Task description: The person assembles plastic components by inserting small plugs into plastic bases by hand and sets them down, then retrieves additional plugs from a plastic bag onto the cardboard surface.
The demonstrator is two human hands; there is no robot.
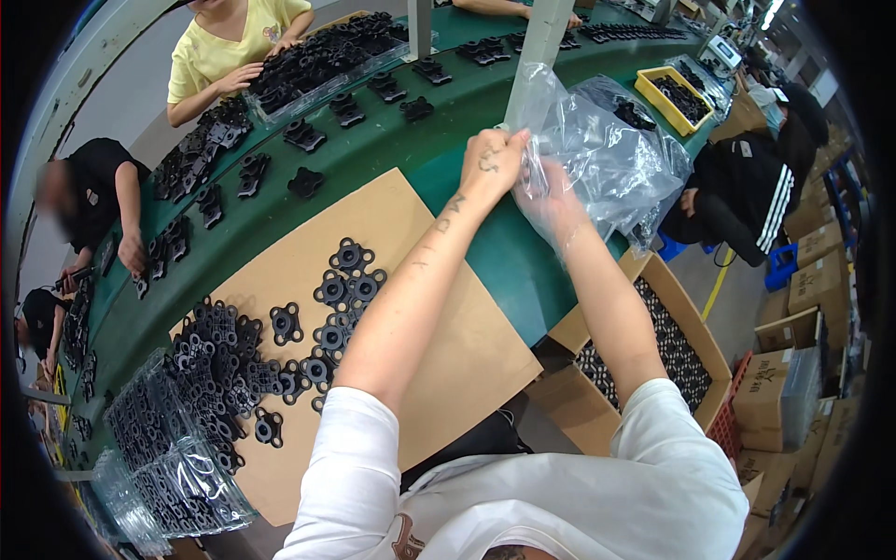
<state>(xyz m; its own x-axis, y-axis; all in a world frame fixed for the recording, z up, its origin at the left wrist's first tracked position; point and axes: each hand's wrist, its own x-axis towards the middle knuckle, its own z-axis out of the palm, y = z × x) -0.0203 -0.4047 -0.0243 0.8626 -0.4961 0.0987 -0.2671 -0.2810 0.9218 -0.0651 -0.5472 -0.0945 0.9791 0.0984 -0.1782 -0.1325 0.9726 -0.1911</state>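
Note:
A large clear plastic bag (607, 154) spreads out in front of me beside the white post. My left hand (493, 166) is closed at its near edge, the thumb pressed against the fingers. Close beside it, my right hand (551, 198) shows through the film, its fingers curled on the bag and partly hidden. Below my left forearm lies a brown cardboard sheet (439, 345) bearing loose black four-lobed parts (285, 322). A heap of the same parts (219, 345) covers its left side. Clear trays of black parts (173, 457) stand at the lower left.
An open carton (705, 350) at my right holds rows of black parts. The green conveyor (373, 140) curves past with small groups of parts on it. A yellow bin (649, 82) stands far right. Other people sit around the line; a white post (539, 56) rises ahead.

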